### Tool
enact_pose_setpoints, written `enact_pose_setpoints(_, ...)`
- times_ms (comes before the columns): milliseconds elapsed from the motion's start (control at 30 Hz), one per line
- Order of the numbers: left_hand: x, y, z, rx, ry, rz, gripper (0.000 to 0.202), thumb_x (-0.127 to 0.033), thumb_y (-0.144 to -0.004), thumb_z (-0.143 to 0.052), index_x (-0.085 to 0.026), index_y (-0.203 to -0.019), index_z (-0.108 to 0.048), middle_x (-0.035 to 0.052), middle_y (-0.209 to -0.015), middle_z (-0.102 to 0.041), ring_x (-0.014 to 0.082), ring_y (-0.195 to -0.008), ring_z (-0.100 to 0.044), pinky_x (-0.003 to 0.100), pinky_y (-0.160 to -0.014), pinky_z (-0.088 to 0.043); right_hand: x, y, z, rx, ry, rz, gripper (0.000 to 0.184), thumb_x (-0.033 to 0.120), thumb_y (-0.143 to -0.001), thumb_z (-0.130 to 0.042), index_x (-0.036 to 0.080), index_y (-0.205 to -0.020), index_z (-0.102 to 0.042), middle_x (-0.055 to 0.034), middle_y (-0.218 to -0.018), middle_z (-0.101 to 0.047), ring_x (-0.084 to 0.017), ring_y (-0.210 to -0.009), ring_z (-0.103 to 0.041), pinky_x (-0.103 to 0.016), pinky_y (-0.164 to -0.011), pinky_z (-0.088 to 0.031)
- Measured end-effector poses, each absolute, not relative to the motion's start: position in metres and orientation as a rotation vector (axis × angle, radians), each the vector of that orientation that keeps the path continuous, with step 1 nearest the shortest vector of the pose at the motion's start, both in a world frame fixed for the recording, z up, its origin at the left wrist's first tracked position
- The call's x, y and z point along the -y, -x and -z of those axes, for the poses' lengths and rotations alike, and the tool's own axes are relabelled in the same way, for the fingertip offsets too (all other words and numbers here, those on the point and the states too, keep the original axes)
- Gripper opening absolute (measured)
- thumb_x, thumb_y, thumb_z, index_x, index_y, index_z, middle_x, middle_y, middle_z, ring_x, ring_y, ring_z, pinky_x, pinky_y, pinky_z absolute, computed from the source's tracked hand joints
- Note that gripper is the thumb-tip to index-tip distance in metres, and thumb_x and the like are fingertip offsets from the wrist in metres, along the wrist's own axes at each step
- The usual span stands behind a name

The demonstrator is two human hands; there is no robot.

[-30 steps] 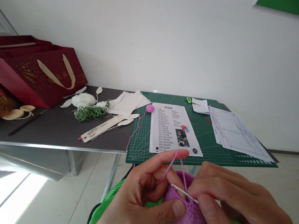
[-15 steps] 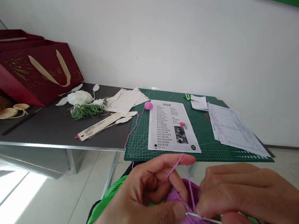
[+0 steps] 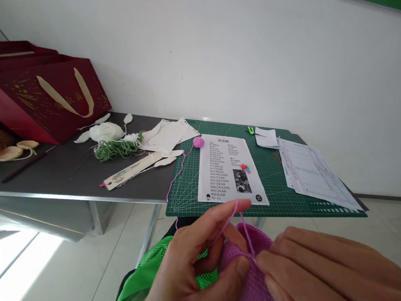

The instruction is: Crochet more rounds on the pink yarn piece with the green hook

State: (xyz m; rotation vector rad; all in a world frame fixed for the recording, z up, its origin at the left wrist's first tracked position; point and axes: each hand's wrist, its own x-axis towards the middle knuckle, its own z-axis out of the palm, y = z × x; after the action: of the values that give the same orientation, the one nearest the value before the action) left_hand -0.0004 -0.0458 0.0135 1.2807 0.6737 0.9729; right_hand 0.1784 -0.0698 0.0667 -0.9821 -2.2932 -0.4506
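Note:
My left hand (image 3: 200, 267) pinches the edge of a purple crochet piece (image 3: 255, 288) between thumb and fingers. A strand of pink-purple yarn (image 3: 247, 234) loops over its raised index finger and runs down to the worked edge. My right hand (image 3: 312, 267) is closed at that same edge, on a crochet hook. Only a glint of the hook shows by the fingertips, the rest being hidden behind the hand. The piece looks hollow, with its rim curving away from me. Beyond the hands, a small pink yarn ball (image 3: 198, 142) sits by a printed pattern sheet (image 3: 221, 191).
Under the sheet lies a green cutting mat (image 3: 271, 196), with filled-in forms (image 3: 307, 164) at right. Green yarn (image 3: 116, 149), white yarn (image 3: 105, 131) and a wooden ruler-like strip (image 3: 132, 169) lie on the dark table (image 3: 83, 175). Red gift bags (image 3: 58, 88) stand at left.
Both hands and the crochet piece have shifted slightly. The piece is turned more upright, and the hook's metal shaft, plain before, is now mostly covered by my right hand.

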Motion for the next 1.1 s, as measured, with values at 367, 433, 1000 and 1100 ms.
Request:
enact_pose_setpoints(367,0.063,-0.027,-0.003,-0.904,-1.085,-1.262,0.044,-0.027,-0.093,-0.073,-0.036,-0.136,-0.067,-0.0007,-0.085,-0.067,0.0135,-0.076,-0.059,0.02,-0.066,-0.049,0.057,-0.159,-0.001,1.771,1.045,0.309,0.019,0.02,-0.103,-0.041,0.018,-0.087,-0.051,-0.0001,-0.068,-0.052,-0.013,-0.064,-0.054,-0.028,-0.058,-0.05)
enact_pose_setpoints(433,0.059,-0.027,-0.005,-0.816,-0.95,-1.169,0.044,-0.027,-0.091,-0.075,-0.035,-0.134,-0.067,-0.0022,-0.083,-0.065,0.0104,-0.07,-0.057,0.017,-0.065,-0.048,0.057,-0.159,0.001,1.749,0.992,0.288,0.022,0.029,-0.106,-0.041,0.018,-0.091,-0.051,0.0007,-0.069,-0.053,-0.012,-0.065,-0.056,-0.026,-0.061,-0.054)
enact_pose_setpoints(1000,0.076,-0.051,0.002,-0.886,-0.946,-1.421,0.047,-0.026,-0.091,-0.076,-0.045,-0.133,-0.068,-0.0041,-0.084,-0.069,0.0087,-0.061,-0.047,0.018,-0.065,-0.049,0.061,-0.162,0.001,1.668,1.025,0.258,0.021,0.028,-0.106,-0.042,0.019,-0.09,-0.053,0.0012,-0.067,-0.056,-0.011,-0.06,-0.056,-0.023,-0.054,-0.051)
enact_pose_setpoints(1100,0.074,-0.052,0.0,-0.864,-0.848,-1.41,0.043,-0.026,-0.091,-0.076,-0.037,-0.132,-0.069,-0.0027,-0.08,-0.067,0.0078,-0.064,-0.054,0.015,-0.064,-0.048,0.054,-0.161,0.01,1.641,0.926,0.255,0.024,0.035,-0.107,-0.041,0.019,-0.094,-0.051,0.002,-0.068,-0.054,-0.01,-0.063,-0.057,-0.023,-0.059,-0.055)
